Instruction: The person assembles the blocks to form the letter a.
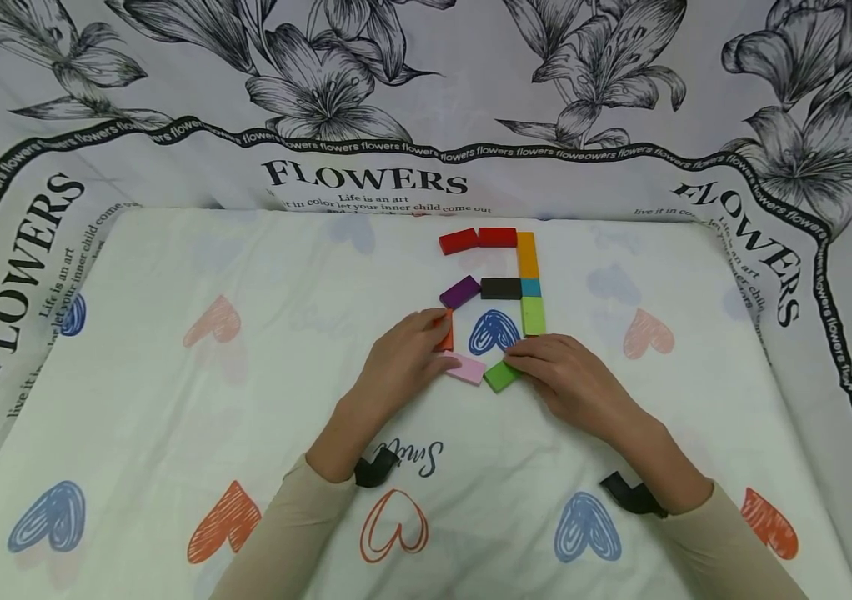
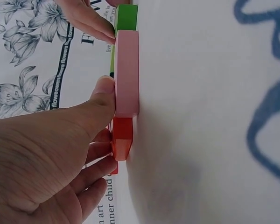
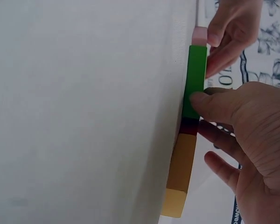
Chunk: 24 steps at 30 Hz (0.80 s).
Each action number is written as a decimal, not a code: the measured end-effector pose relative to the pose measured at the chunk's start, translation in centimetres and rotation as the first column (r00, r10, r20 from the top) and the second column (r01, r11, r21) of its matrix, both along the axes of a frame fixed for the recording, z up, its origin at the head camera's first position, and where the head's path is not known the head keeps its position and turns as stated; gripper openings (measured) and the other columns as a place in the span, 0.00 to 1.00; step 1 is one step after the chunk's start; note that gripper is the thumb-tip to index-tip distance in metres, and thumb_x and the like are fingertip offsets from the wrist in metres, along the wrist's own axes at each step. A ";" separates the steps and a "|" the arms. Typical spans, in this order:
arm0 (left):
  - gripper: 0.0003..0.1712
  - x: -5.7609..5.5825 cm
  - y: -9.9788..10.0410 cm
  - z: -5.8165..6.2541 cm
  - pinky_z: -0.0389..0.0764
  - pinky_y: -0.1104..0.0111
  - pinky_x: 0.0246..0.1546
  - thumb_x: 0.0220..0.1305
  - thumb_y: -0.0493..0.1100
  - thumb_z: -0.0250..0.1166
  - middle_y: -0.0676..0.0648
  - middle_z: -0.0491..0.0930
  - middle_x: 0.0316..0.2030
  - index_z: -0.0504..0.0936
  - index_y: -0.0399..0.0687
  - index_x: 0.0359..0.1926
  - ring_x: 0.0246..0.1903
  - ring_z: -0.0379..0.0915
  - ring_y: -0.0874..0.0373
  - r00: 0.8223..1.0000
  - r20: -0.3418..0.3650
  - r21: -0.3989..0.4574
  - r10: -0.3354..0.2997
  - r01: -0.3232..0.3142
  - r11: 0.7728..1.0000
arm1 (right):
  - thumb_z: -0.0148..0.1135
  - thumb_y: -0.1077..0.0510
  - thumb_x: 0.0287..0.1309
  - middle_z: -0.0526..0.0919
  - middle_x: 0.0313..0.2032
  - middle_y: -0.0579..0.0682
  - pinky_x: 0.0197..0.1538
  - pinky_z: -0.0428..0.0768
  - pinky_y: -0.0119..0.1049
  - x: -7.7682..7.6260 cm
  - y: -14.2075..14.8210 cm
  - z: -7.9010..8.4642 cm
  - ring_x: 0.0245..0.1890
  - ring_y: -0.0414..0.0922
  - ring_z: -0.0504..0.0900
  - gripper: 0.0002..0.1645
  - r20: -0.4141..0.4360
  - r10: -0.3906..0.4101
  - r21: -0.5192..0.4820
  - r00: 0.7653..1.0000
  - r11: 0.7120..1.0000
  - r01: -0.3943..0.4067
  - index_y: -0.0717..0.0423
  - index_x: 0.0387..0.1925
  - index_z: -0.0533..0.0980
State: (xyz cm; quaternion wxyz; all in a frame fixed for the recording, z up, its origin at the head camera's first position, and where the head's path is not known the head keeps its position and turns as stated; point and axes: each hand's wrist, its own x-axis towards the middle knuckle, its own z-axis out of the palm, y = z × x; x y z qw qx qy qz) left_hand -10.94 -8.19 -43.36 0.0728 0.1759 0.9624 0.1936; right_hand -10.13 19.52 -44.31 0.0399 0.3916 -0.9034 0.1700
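Observation:
Small coloured blocks lie in a hooked loop on the white cloth. My left hand (image 1: 407,354) rests at the loop's lower left corner. Its thumb touches the pink block (image 2: 127,74), and its fingers lie against the orange-red block (image 1: 443,331). At the lower right, my right hand (image 1: 572,379) pinches the green block (image 3: 195,79), thumb on the near side. Beside that block a dark red piece (image 3: 190,126) and a yellow-orange block (image 3: 181,161) show in the right wrist view; the right hand hides them in the head view.
Above the hands lie a purple block (image 1: 460,292), a black block (image 1: 501,288), a lime block (image 1: 533,317), a small blue block (image 1: 530,287), an orange block (image 1: 527,254) and red blocks (image 1: 497,237). A heart-printed cloth (image 1: 306,383) spreads beneath, with a floral border behind.

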 end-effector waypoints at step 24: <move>0.39 -0.9 -6.2 2.8 0.58 0.48 0.84 0.71 0.55 0.69 0.42 0.71 0.76 0.70 0.50 0.78 0.79 0.63 0.44 0.986 -0.136 0.032 0.092 -0.089 0.996 | 0.71 0.63 0.66 0.83 0.66 0.53 0.67 0.80 0.60 -3.4 1.9 6.0 0.67 0.56 0.80 0.23 0.038 -0.324 -0.218 0.945 0.920 0.324 0.54 0.62 0.84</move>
